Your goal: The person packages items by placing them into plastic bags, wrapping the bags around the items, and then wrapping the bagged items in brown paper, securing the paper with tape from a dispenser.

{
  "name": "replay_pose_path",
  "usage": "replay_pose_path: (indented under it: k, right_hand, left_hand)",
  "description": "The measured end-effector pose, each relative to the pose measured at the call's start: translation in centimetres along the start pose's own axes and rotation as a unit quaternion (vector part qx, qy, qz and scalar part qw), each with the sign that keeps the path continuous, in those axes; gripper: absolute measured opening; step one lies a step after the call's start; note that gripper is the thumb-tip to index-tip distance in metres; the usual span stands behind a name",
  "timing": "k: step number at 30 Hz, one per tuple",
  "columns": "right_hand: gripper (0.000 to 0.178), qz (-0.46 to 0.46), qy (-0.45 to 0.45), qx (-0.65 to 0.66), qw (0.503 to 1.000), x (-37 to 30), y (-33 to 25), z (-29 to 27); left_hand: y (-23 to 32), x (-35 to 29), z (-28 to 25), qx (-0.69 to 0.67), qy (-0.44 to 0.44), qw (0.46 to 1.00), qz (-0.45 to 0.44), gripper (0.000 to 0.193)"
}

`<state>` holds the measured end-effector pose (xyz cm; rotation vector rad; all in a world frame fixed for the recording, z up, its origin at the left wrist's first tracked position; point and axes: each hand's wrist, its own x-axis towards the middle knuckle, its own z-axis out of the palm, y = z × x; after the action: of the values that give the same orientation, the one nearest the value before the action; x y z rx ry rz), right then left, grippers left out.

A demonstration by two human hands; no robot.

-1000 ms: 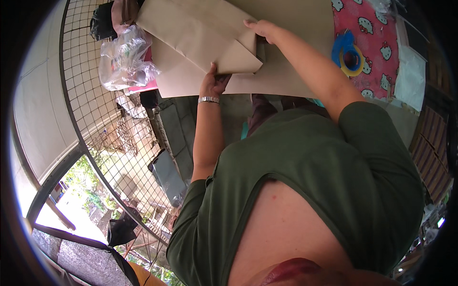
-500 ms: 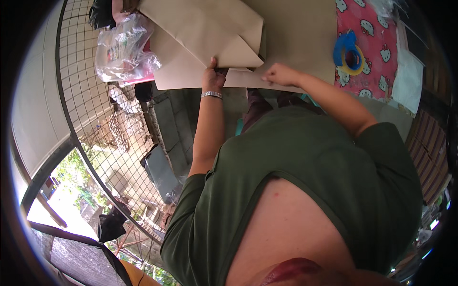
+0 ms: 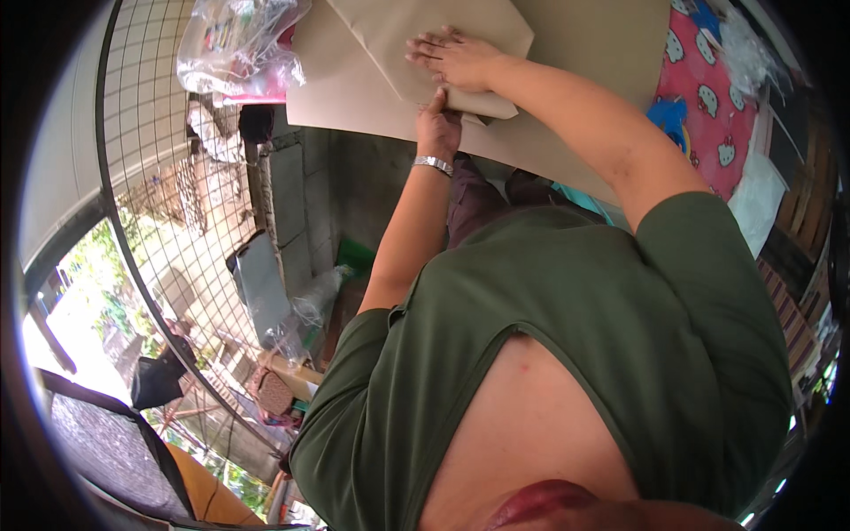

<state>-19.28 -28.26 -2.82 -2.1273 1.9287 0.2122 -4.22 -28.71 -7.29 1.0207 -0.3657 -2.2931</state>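
Note:
A large sheet of brown paper (image 3: 584,53) lies spread on the surface ahead, with a folded flap (image 3: 425,26) on top of it. My right hand (image 3: 456,57) rests flat on the flap, fingers spread, pressing it down. My left hand (image 3: 438,124), with a silver wristwatch (image 3: 434,164) on the wrist, pinches the near edge of the folded flap just below my right hand. My green shirt (image 3: 567,354) fills the lower part of the view.
A clear plastic bag (image 3: 239,44) of mixed items sits at the paper's left end. A wire mesh fence (image 3: 150,177) runs along the left. A pink cartoon-cat cloth (image 3: 708,106) lies to the right. Concrete blocks (image 3: 283,195) and plastic wrapping (image 3: 310,310) are below.
My right hand went from the flap's far part down to the near edge, then back up onto the flap. My left hand kept its pinch on the edge.

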Motion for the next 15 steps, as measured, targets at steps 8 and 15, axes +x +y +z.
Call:
replay_pose_path:
  k: [8,15]
  right_hand:
    - [0.054,-0.006,-0.004,-0.014,1.000,-0.1,-0.3,-0.5]
    - [0.057,-0.043,0.039,-0.012,0.998,-0.5,1.1,1.5]
  left_hand:
    - [-4.7,-5.7,1.1,0.021,-0.040,0.994,-0.101,0.023]
    - [6.6,-3.4,0.6,0.707,0.112,0.684,0.143,0.035]
